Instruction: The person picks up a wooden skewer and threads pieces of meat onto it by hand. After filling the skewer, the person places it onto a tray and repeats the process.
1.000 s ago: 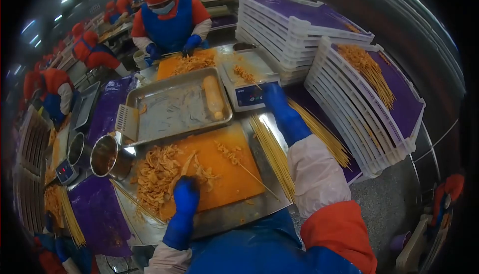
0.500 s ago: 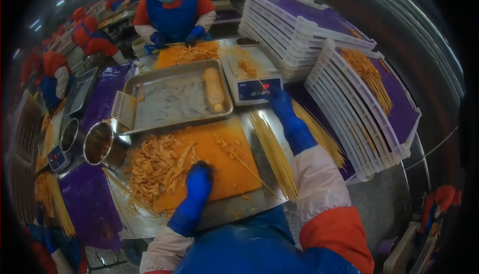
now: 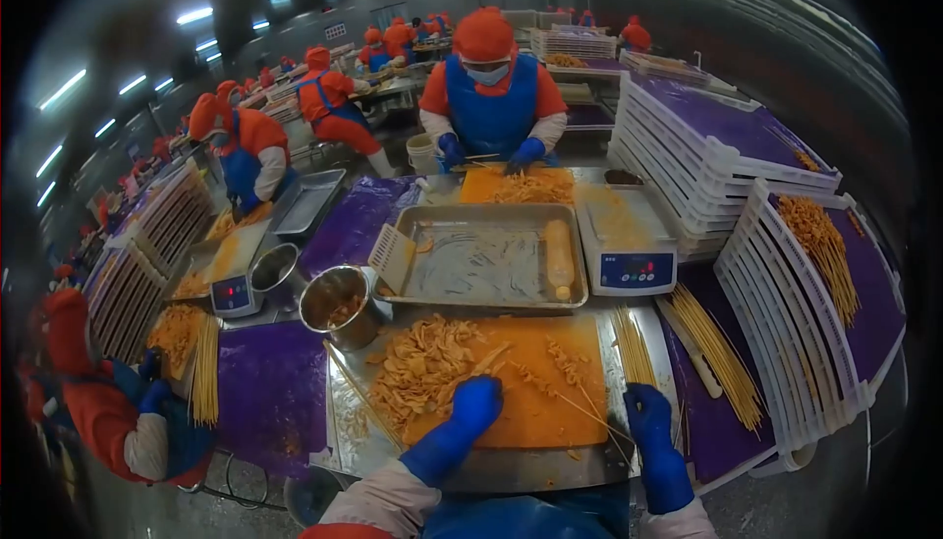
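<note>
My left hand (image 3: 476, 404), in a blue glove, is closed at the right edge of a pile of seasoned meat strips (image 3: 417, 367). A meat strip (image 3: 491, 357) sticks out from its fingers. Two loaded skewers (image 3: 567, 367) lie on the orange cutting board (image 3: 550, 429), their bare ends pointing toward my right hand (image 3: 648, 411). That hand, gloved in blue too, has its fingers curled over the near end of a bundle of bamboo sticks (image 3: 633, 343). What it grips is hidden.
Behind the board are a metal tray (image 3: 481, 296) with a bottle (image 3: 559, 254) and a digital scale (image 3: 637, 269). A steel pot (image 3: 339, 308) stands left. More sticks (image 3: 717, 357) and stacked white trays (image 3: 786, 294) are at right. A co-worker (image 3: 491, 97) works opposite.
My right hand has left the scale and come down to the stick bundle. The skewer it held over the scale now appears on the board beside the other. The head view has tilted up and left.
</note>
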Motion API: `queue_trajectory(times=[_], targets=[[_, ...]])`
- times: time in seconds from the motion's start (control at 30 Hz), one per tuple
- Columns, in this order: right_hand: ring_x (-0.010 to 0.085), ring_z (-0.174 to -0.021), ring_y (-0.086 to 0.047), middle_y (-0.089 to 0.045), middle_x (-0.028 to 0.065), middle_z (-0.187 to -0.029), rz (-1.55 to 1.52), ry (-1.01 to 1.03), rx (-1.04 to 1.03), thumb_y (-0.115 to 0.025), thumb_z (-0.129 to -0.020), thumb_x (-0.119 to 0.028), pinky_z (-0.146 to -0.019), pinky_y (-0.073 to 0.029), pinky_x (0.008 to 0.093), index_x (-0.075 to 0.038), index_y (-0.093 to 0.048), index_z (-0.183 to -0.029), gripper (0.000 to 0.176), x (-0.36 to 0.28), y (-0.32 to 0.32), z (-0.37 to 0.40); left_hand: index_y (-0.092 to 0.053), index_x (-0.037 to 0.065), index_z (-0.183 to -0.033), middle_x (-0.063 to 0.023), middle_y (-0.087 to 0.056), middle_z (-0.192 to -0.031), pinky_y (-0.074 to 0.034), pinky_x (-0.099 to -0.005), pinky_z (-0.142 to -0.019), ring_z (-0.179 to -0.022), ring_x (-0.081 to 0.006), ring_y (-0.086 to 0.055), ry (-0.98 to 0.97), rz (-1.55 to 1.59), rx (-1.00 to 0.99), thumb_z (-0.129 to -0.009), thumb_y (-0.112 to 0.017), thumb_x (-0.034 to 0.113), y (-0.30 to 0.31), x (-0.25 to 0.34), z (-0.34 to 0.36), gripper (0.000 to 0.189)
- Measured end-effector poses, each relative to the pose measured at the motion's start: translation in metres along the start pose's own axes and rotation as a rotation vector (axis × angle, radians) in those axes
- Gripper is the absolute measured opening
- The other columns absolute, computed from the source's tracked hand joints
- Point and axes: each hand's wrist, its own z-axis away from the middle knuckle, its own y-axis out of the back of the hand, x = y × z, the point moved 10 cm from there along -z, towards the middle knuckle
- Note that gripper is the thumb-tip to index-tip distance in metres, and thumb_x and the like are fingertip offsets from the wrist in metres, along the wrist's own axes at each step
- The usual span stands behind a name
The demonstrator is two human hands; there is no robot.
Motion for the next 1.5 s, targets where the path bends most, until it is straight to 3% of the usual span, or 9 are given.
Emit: queue_trajectory(times=[0.13, 0.23, 0.43, 0.63, 0.8, 0.9, 0.97, 1.07, 1.5], targets=[[0.0435, -0.081, -0.066, -0.067, 0.0221, -0.083, 0.256, -0.025, 0.213, -0.077, -0.082, -0.013, -0.073, -0.054, 0.0470, 0.002, -0.072, -0.096, 0.021, 0.081, 0.010, -0.017, -0.072, 0.009, -0.082, -0.0156, -0.067, -0.083, -0.051, -0.0473, -0.072, -0.080, -0.0369, -0.065, -0.114, 0.036, 0.049, -0.083, -0.066, 0.018, -0.003, 0.036, 0.011, 0.011], [0.0334, -0.069, -0.066, -0.066, 0.0216, -0.078, 0.374, -0.111, -0.050, -0.079, -0.080, -0.012, -0.062, -0.049, 0.0448, 0.003, -0.068, -0.082, 0.019, 0.086, -0.006, -0.027, -0.074, 0.008, -0.084, -0.0149, -0.068, -0.091, -0.052, -0.0465, -0.074, -0.082, -0.0363, -0.066, -0.185, 0.135, 0.095, -0.084, -0.066, 0.016, -0.010, 0.055, 0.034, 0.011], [0.0260, -0.057, -0.057, -0.053, 0.0228, -0.064, 0.061, -0.054, 0.040, -0.070, -0.084, -0.007, -0.054, -0.039, 0.0420, 0.003, -0.059, -0.072, 0.019, 0.116, -0.008, -0.029, -0.074, 0.009, -0.087, -0.0134, -0.067, -0.090, -0.051, -0.0455, -0.071, -0.082, -0.0343, -0.066, -0.144, 0.144, 0.171, -0.081, -0.065, 0.013, -0.004, 0.026, 0.050, 0.011], [0.0229, -0.065, -0.062, -0.063, 0.0190, -0.075, 0.272, -0.130, -0.115, -0.057, -0.094, -0.003, -0.057, -0.044, 0.0373, 0.003, -0.066, -0.092, 0.011, 0.115, 0.004, -0.024, -0.073, 0.011, -0.084, -0.0135, -0.065, -0.083, -0.051, -0.0466, -0.068, -0.078, -0.0343, -0.065, -0.078, 0.051, 0.133, -0.080, -0.067, 0.015, 0.000, 0.014, 0.034, 0.007], [0.0251, -0.094, -0.070, -0.072, 0.0162, -0.108, -0.137, -0.006, 0.021, -0.051, -0.100, -0.002, -0.081, -0.056, 0.0338, 0.002, -0.062, -0.129, 0.032, 0.073, 0.027, -0.008, -0.069, 0.011, -0.078, -0.0130, -0.062, -0.078, -0.049, -0.0466, -0.064, -0.074, -0.0339, -0.064, -0.141, 0.068, 0.184, -0.080, -0.064, 0.014, -0.001, 0.022, 0.025, 0.006], [0.0186, -0.092, -0.072, -0.074, 0.0141, -0.102, -0.226, 0.017, 0.024, -0.053, -0.097, 0.004, -0.074, -0.054, 0.0270, -0.003, -0.066, -0.125, 0.032, -0.048, 0.042, 0.005, -0.067, 0.010, -0.075, -0.0127, -0.063, -0.079, -0.049, -0.0468, -0.066, -0.074, -0.0347, -0.064, -0.230, 0.089, 0.141, -0.080, -0.064, 0.014, -0.012, 0.058, 0.041, 0.007], [0.0288, -0.079, -0.072, -0.073, 0.0165, -0.091, -0.210, 0.050, -0.223, -0.061, -0.093, -0.001, -0.065, -0.054, 0.0361, -0.007, -0.070, -0.119, 0.029, -0.066, 0.014, 0.036, -0.069, 0.009, -0.079, -0.0141, -0.065, -0.086, -0.050, -0.0464, -0.070, -0.079, -0.0352, -0.065, -0.198, 0.131, 0.071, -0.082, -0.065, 0.016, -0.020, 0.061, 0.053, 0.009], [0.0367, -0.079, -0.069, -0.071, 0.0197, -0.089, 0.104, 0.015, -0.473, -0.062, -0.090, -0.004, -0.065, -0.054, 0.0418, -0.008, -0.071, -0.114, 0.026, -0.030, -0.024, 0.092, -0.072, 0.006, -0.089, -0.0164, -0.067, -0.097, -0.051, -0.0463, -0.075, -0.086, -0.0361, -0.065, -0.121, 0.177, 0.164, -0.085, -0.068, 0.018, 0.007, 0.039, 0.064, 0.014], [0.0375, -0.076, -0.069, -0.070, 0.0164, -0.090, 0.088, 0.068, -0.405, -0.062, -0.086, -0.007, -0.066, -0.055, 0.0452, -0.012, -0.070, -0.115, 0.030, -0.050, -0.059, 0.110, -0.075, 0.008, -0.092, -0.0144, -0.067, -0.093, -0.050, -0.0449, -0.075, -0.086, -0.0364, -0.063, -0.108, 0.185, 0.127, -0.080, -0.070, 0.010, 0.009, 0.042, 0.065, 0.014]])
